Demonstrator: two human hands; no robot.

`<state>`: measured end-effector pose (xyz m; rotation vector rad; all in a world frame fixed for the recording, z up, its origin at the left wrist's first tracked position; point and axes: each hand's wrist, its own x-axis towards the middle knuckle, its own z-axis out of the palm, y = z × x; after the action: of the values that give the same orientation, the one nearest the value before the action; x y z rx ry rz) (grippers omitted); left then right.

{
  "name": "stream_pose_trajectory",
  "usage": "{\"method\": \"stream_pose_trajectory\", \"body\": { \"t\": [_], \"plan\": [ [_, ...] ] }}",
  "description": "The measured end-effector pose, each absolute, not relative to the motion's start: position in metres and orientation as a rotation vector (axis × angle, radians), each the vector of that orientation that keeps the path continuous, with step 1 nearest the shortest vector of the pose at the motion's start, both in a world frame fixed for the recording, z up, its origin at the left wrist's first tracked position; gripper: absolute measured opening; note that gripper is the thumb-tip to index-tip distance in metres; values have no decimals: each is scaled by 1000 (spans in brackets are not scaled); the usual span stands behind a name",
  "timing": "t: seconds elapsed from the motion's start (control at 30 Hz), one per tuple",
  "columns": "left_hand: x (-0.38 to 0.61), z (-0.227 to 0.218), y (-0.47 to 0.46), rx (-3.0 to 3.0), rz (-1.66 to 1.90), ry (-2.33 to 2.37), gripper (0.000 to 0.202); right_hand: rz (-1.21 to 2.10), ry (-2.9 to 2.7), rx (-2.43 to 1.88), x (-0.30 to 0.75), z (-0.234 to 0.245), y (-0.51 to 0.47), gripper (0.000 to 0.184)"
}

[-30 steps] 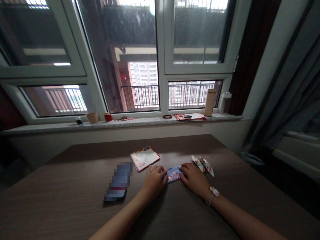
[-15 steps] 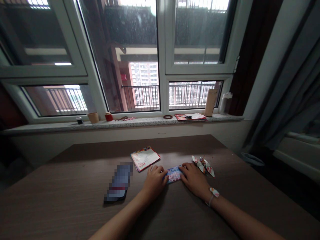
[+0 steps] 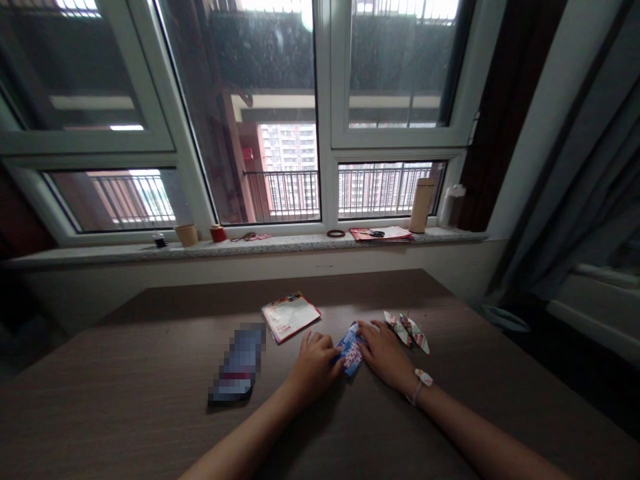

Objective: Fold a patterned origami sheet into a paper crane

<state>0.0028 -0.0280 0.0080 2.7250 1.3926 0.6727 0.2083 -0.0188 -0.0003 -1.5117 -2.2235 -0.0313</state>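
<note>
Turned to a steeper slant since half a second ago, the blue printed paper (image 3: 352, 355) lies on the table (image 3: 150, 373) between my left hand (image 3: 316, 363) and right hand (image 3: 384, 350); fingers of both touch its edges, whether pinching I cannot tell

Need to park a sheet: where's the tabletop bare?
Bare: tabletop left of the pixelated device; also right of the folded paper piece, past the right forearm. Crowded: centre, where left hand and right hand touch the blue paper, near the paper stack.
</note>
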Motion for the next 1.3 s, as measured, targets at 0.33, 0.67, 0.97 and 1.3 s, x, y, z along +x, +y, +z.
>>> {"method": "stream_pose_trajectory", "body": {
  "t": [0.33, 0.67, 0.97, 1.3],
  "plan": [
    [4, 10, -31, 2670, 696, 1270, 15, -15, -2252, -1493, 206, 6, -26, 30],
    [-2, 0, -18, 2555, 823, 1316, 18, 251, -2272, -1276, 218, 0, -19, 37],
    [-3, -3, -19, 2596, 722, 1481, 29, 356, -2291, -1153, 216, -2, -20, 38],
    [0, -1, -19, 2553, 614, 1692, 35, 334, -2307, -1199, 216, -1, -21, 40]
  ]
}}
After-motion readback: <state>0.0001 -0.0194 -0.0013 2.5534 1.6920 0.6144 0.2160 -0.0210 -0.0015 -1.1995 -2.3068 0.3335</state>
